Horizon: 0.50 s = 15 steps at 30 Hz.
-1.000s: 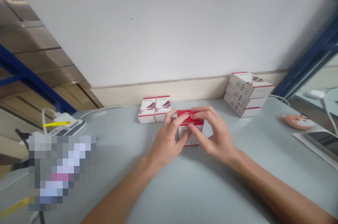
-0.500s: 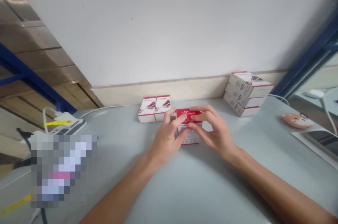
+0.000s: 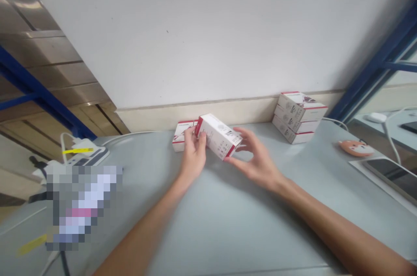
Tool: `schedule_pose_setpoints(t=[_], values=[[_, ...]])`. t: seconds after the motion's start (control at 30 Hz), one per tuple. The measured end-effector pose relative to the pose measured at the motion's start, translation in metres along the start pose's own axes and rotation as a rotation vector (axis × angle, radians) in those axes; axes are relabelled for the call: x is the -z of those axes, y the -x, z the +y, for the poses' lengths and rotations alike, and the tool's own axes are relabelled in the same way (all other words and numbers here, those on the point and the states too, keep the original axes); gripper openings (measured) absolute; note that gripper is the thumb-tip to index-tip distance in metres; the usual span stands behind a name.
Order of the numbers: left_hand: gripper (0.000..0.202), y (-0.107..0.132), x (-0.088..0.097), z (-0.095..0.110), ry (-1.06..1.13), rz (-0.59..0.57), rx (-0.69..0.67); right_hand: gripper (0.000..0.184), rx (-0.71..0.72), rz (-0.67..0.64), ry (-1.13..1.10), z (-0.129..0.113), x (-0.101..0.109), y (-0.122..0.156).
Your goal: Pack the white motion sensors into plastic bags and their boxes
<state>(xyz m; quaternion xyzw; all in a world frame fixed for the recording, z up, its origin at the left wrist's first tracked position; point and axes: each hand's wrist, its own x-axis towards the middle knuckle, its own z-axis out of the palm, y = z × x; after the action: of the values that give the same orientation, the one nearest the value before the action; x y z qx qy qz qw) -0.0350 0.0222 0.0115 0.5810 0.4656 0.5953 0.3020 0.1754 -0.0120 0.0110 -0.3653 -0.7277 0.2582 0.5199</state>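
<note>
The left hand [image 3: 194,154] and right hand [image 3: 259,163] clamped a tilted box [image 3: 219,135]. At three o'clock stood a stack [image 3: 298,117].

Box [image 3: 219,136] between hands [image 3: 260,163], stacked boxes [image 3: 295,119] right, power strip [image 3: 94,154] left, wall [image 3: 208,41] behind

The smooth grey-blue tabletop [image 3: 208,228] carries a stack of three white-and-red cartons [image 3: 295,124] at its back right. A partly hidden white-and-red carton [image 3: 179,139] lies back left of centre, a power strip [image 3: 95,156] further left, and an orange animal-faced object [image 3: 353,148] at right.
</note>
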Motion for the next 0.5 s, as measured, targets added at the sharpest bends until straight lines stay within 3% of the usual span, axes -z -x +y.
schedule_pose_setpoints(t=[0.1, 0.17, 0.23, 0.33, 0.43, 0.5], values=[[0.03, -0.007, 0.009, -0.004, -0.238, 0.023, -0.067, 0.055, 0.176, 0.085, 0.235, -0.001, -0.005, -0.004], [0.028, -0.014, 0.017, -0.006, -0.41, 0.112, -0.124, 0.053, 0.245, 0.097, 0.414, -0.006, -0.013, -0.009], [0.036, -0.023, 0.028, -0.011, -0.48, 0.245, -0.065, 0.055, 0.289, 0.062, 0.568, -0.013, -0.027, -0.017], [0.045, -0.038, 0.045, -0.025, -0.238, 0.38, 0.139, 0.051, 0.371, -0.093, 0.701, -0.023, -0.056, -0.033], [0.047, -0.052, 0.058, -0.04, -0.135, 0.399, 0.202, 0.046, 0.461, -0.279, 0.741, -0.026, -0.084, -0.051], [0.049, -0.058, 0.064, -0.048, -0.072, 0.399, 0.215, 0.047, 0.44, -0.322, 0.735, -0.022, -0.101, -0.063]])
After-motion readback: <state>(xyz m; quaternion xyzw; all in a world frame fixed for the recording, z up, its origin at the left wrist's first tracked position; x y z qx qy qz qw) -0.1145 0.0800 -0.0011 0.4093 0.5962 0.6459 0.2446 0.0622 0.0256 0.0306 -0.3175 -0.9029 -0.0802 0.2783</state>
